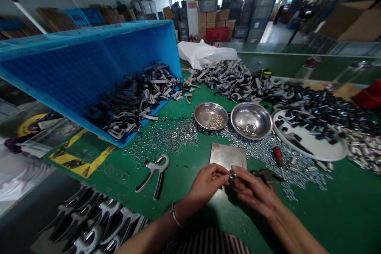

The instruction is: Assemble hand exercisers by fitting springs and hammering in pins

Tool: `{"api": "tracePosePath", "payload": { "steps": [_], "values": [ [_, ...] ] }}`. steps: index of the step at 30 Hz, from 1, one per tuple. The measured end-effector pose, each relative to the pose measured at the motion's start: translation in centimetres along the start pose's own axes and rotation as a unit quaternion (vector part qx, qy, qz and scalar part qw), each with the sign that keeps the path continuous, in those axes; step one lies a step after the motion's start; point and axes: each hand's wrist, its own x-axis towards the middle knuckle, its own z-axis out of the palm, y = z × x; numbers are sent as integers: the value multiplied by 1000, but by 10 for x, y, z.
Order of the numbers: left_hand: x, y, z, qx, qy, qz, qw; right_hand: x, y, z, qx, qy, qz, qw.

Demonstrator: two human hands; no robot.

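Observation:
My left hand [208, 182] and my right hand [253, 190] meet over the green table, just in front of a small steel plate [228, 154]. Both pinch a small metal part [232, 175] between their fingertips; its exact shape is too small to make out. A bracelet sits on my left wrist. An assembled grey hand-grip tool [153, 172] lies on the table to the left of my left hand. A hammer [264, 175] lies just behind my right hand.
A tilted blue crate [74, 67] spills grey handle parts. Two steel bowls [211, 116] [251, 120] hold small hardware. Loose rings and nuts [166, 137] cover the mat. A white tray [309, 143] carries black parts, with a red-handled screwdriver [278, 156] nearby. Finished grips [95, 226] pile at bottom left.

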Motion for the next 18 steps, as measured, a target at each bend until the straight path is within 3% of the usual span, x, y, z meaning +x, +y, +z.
{"api": "tracePosePath", "payload": {
  "steps": [3, 7, 10, 14, 18],
  "values": [
    [0, -4, -2, 17, 12, 21, 1000, 0, 1, 2, -2, 6, 17, 1000],
    [2, -5, -4, -25, 32, -31, 999, -5, 5, 7, -63, 13, -24, 998],
    [3, -3, -5, -48, 6, -41, 998, -4, 6, 8, -55, 17, -27, 998],
    [1, 0, -14, -27, -50, 12, 998, 1, 5, 5, 28, 14, 42, 999],
    [1, 9, -28, 116, -103, 118, 981, 3, 5, 3, 109, 3, 129, 986]
  ]
}}
